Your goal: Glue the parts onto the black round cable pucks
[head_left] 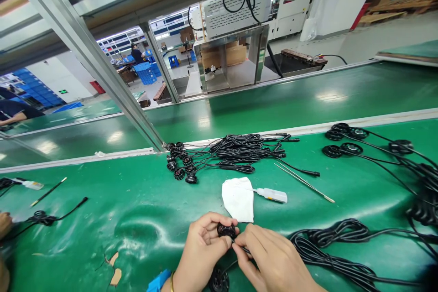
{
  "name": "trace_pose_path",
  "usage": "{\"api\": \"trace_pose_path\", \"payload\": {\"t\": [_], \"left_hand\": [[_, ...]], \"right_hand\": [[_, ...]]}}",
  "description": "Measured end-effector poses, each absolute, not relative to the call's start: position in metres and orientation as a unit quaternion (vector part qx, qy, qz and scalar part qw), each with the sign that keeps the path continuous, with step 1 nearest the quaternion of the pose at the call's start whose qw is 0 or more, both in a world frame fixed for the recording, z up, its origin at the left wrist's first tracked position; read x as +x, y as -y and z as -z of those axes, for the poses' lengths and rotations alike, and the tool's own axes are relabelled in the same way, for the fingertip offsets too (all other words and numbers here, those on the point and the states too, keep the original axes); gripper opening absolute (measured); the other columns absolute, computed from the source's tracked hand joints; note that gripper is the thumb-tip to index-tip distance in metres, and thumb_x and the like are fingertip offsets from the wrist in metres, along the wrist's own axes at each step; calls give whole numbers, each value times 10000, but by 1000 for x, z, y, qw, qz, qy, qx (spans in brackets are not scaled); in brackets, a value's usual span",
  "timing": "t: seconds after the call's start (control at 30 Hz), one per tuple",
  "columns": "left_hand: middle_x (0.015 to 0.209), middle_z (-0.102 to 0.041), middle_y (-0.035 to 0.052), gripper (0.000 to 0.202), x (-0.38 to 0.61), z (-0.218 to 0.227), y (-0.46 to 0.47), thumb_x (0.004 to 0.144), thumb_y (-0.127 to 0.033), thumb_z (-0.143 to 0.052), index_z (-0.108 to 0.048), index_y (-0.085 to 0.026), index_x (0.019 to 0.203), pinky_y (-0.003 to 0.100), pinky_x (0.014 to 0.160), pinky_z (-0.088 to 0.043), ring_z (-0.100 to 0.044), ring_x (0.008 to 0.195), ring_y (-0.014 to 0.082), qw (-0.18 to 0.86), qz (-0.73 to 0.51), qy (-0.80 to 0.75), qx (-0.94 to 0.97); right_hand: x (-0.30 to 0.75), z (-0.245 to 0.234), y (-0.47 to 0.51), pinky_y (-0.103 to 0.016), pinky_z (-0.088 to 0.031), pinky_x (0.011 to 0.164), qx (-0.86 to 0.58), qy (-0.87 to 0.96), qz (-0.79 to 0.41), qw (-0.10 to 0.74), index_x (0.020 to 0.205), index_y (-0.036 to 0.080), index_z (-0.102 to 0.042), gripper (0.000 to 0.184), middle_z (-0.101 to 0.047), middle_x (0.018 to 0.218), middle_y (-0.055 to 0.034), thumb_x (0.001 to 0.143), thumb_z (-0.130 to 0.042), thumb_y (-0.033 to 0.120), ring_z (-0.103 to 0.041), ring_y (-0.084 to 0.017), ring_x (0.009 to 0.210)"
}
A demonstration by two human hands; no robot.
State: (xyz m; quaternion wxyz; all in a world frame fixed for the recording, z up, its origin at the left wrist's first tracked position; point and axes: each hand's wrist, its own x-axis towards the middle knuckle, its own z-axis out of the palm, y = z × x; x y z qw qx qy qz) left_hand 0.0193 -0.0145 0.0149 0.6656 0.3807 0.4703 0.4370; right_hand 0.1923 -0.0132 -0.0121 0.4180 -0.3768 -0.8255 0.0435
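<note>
My left hand (pixel 200 251) is closed around a small round black part (pixel 226 229), gripping it between thumb and fingers. Right beside it, my right hand (pixel 270 255) pinches a thin black cable (pixel 245 250) that runs up to the part. A second round black part (pixel 219 280) lies below my hands near the bottom edge, partly hidden by my left wrist. Just beyond my fingers lies a folded white cloth (pixel 237 198), with the thin tip of a small clear bottle (pixel 273 195) resting on it. Tweezers (pixel 304 182) lie farther right.
Coiled black cables with round ends (pixel 236 150) are heaped at the green table's back edge. More coils (pixel 335 251) and round parts (pixel 351 148) lie on the right. A metal post (pixel 102 68) rises at the left. Another person's hand (pixel 5 224) shows at the left edge.
</note>
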Motion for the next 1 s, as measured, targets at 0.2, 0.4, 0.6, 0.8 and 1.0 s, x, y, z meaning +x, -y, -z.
{"api": "trace_pose_path", "payload": {"t": [0.2,0.4,0.6,0.8,1.0], "left_hand": [[1181,-713,143,317,20,-10,13,804,-260,-785,-671,-158,1082,280,862,-549,-695,1021,224,668,-426,-477,382],[1316,-657,151,461,21,-1,21,893,-346,-689,-624,-175,1317,344,1035,-502,-633,1191,263,633,-411,-475,453],[1386,-616,128,491,19,1,24,915,-358,-657,-606,-179,1369,398,1144,-422,-547,1320,306,605,-400,-490,483],[1385,-621,100,463,21,-8,20,884,-371,-701,-653,-226,1321,360,1127,-450,-569,1306,278,619,-413,-485,460],[1384,-619,104,477,20,0,24,889,-388,-695,-646,-222,1333,375,1122,-455,-573,1299,295,616,-399,-491,469]], "right_hand": [[195,12,10,-304,-351,640,-381,827,-27,413,932,174,-570,120,-568,773,-14,979,-473,123,-555,-157,667],[196,12,7,-299,-327,612,-395,818,-16,417,832,186,-525,164,-519,716,2,957,-471,94,-512,-145,614],[197,14,8,-279,-337,589,-386,821,-59,416,844,193,-510,155,-512,716,10,957,-458,100,-500,-135,591],[199,14,9,-274,-333,578,-399,818,-88,404,851,200,-501,143,-517,721,16,966,-458,127,-496,-125,570],[195,16,11,-292,-312,614,-395,825,-17,404,823,189,-509,191,-525,705,-5,987,-437,122,-506,-143,601]]}}
